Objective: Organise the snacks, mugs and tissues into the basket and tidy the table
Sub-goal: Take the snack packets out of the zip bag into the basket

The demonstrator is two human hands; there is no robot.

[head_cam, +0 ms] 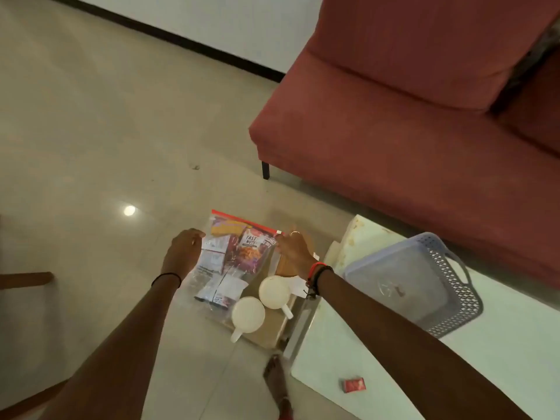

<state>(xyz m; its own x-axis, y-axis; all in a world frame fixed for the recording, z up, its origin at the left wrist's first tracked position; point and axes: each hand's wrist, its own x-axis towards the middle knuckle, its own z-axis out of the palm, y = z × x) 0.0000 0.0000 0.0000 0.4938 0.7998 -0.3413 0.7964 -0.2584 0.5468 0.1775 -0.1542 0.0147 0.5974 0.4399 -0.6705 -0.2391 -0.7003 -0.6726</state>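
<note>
Nearest the camera, a small red sachet [354,384] is lying alone on the pale glossy tabletop [378,353], close to its near left edge, with bare surface all around it. A bare foot [275,374] is standing on the cream tiled floor [106,131] just left of that edge. Beyond it, two white handled mugs [248,314] are sitting side by side, almost touching, on a low brown board [269,331] that lies beside the tabletop's left edge. Just past the mugs, a clear zip-top plastic bag with a red seal strip [230,262], stuffed with snack packets, is lying on the same low surface and overhanging it toward the floor. The left hand [181,253] is resting at the bag's left edge with its fingers curled against the plastic, and the right hand [294,253] is at the bag's right upper corner with its fingers pinched together on the seal end; how firmly either one is gripping I cannot tell. To the right, a grey perforated plastic basket [454,268] is sitting upright on the tabletop, well apart from the bag. Farther back, a red upholstered sofa [409,116] is running along the tabletop's far side, leaving only a narrow strip of floor between them, while wide open floor is stretching left toward the white wall [212,13].
</note>
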